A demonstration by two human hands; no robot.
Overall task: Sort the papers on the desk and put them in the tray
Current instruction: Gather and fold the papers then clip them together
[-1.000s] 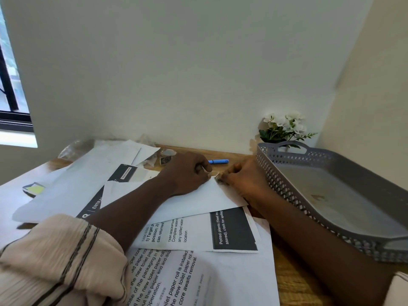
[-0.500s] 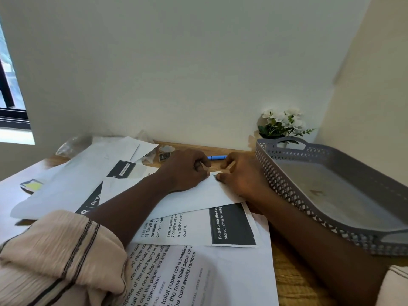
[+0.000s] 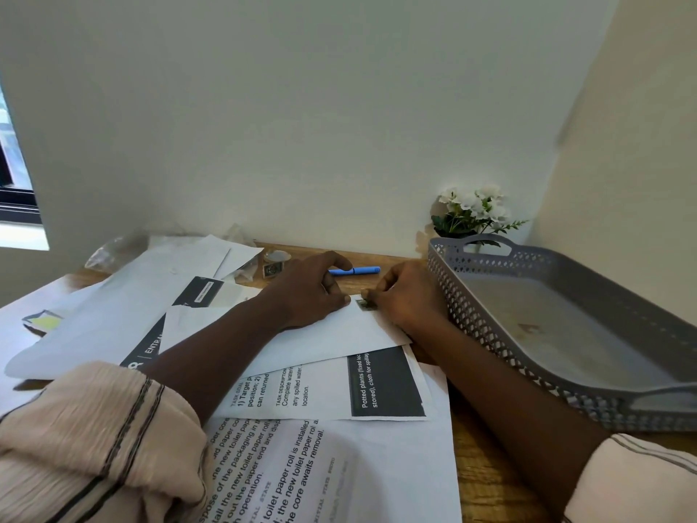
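Several printed papers overlap on the wooden desk. A blank white sheet (image 3: 332, 341) lies on top of a sheet with a black block (image 3: 384, 383) and a large text sheet (image 3: 377, 477). My left hand (image 3: 313, 292) rests on the white sheet's far corner with curled fingers gripping its edge. My right hand (image 3: 407, 296) pinches a small dark clip (image 3: 364, 303) at that same corner. The grey perforated tray (image 3: 471, 307) stands to the right, with nothing in it.
More papers (image 3: 113, 307), one with a black band (image 3: 203, 292), spread to the left beside a yellow note (image 3: 45, 322). A blue pen (image 3: 356, 271), a small jar (image 3: 277, 256) and clear plastic (image 3: 113, 251) lie by the wall. White flowers (image 3: 473, 213) stand behind the tray.
Both hands stay at the white sheet's far corner. My right fingers have shifted a little and now pinch the dark clip, which shows more plainly.
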